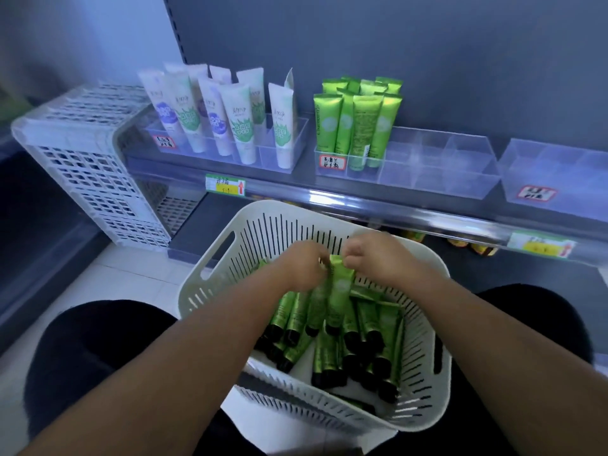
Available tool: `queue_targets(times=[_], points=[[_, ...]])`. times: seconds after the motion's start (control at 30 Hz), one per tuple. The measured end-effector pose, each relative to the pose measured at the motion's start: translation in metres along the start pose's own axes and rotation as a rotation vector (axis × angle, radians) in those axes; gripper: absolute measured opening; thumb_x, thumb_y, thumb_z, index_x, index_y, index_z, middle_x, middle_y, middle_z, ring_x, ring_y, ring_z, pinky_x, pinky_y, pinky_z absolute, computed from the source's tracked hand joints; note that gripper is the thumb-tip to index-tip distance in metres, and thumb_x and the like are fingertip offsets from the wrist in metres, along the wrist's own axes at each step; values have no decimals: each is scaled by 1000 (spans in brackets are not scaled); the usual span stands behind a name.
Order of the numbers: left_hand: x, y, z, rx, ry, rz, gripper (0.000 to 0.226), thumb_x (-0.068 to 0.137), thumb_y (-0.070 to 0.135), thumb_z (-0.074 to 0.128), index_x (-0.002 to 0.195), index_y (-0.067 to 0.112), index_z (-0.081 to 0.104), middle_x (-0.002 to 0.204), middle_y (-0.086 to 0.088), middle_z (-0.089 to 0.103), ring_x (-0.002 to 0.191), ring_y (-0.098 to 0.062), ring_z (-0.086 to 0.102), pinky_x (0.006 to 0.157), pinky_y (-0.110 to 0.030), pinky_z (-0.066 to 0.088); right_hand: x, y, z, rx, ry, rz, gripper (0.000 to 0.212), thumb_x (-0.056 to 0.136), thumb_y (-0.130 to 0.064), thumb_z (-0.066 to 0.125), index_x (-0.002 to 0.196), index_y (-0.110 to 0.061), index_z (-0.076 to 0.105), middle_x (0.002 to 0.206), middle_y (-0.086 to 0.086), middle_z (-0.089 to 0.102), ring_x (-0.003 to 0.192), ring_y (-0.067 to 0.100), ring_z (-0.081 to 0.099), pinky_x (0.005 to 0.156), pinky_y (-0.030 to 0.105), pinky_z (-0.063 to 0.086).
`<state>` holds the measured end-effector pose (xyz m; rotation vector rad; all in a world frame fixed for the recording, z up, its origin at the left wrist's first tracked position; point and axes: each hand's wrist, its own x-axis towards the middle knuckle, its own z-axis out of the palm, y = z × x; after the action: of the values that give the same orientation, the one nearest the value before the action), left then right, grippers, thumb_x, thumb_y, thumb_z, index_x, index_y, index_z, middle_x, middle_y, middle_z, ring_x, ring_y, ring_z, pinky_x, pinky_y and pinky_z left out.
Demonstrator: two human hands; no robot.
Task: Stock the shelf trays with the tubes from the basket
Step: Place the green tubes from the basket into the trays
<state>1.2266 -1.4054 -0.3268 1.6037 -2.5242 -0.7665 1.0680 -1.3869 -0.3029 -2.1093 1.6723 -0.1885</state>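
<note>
**Both hands gather green tubes over the basket**

The person crouches in front of a low shelf (378, 205), knees in dark trousers on either side of a white slotted basket (230, 258). Both forearms reach into it. The left hand (301, 266) is curled around a bunch of green tubes (316, 304), their black caps pointing down toward the person. The right hand (371, 255) pinches the crimped top end of one upright green tube (340, 284) just beside that bunch; the two hands nearly touch at their fingertips. The image is slightly blurred around the fingers, so how many tubes the left hand holds cannot be told.

More green tubes (362, 350) lie loose on the bottom of the basket, mostly with caps toward the person.

On the shelf above, a clear divided tray (460, 159) holds a cluster of the same green tubes (355, 123) standing cap-down in its left compartments; a handwritten label (333, 162) sits on its front wall. To its left, another clear tray (296, 139) holds white tubes (210, 113) with purple and green print. A further clear tray (552, 172) stands at the right edge. A white lattice crate (82, 166) lies on its side to the left of the shelf. Yellow-and-green price tags (225, 185) hang on the shelf rail.
</note>
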Motion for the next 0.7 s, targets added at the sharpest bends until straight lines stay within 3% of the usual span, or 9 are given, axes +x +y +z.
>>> queue_targets(times=[0.07,0.2,0.37,0.5,0.7], points=[[0,10,-16,7,74,24,21,85,13,59,101,12,72,104,-5,69,100,-20,60,81,-20,40,-8,-1,-21,12,81,1,15,89,-18,60,74,-20,62,77,-6,59,79,14,56,64,24,35],[2,33,-51,0,216,48,17,85,13,58,82,7,73,87,-5,72,87,-21,64,76,-27,47,-25,-4,-65,17,291,14,12,89,-16,60,86,-11,70,81,1,67,80,18,61,68,26,40],[12,69,-94,-59,334,123,12,86,13,63,85,9,75,87,-1,72,82,-14,64,75,-19,46,-31,1,-113,-79,457,44,18,89,-16,56,88,-7,71,95,8,71,93,27,63,82,36,49],[26,105,-128,-29,417,170,11,85,12,66,90,9,75,92,-2,72,85,-14,63,79,-20,46,-29,9,-152,-183,535,111,22,89,-17,51,88,-5,69,90,14,70,90,33,63,80,39,51],[57,150,-176,0,528,197,10,84,15,68,91,14,75,95,-5,73,93,-21,66,88,-30,51,-19,22,-208,-92,680,125,18,90,-19,55,89,-13,71,92,7,71,90,29,63,76,32,47]])
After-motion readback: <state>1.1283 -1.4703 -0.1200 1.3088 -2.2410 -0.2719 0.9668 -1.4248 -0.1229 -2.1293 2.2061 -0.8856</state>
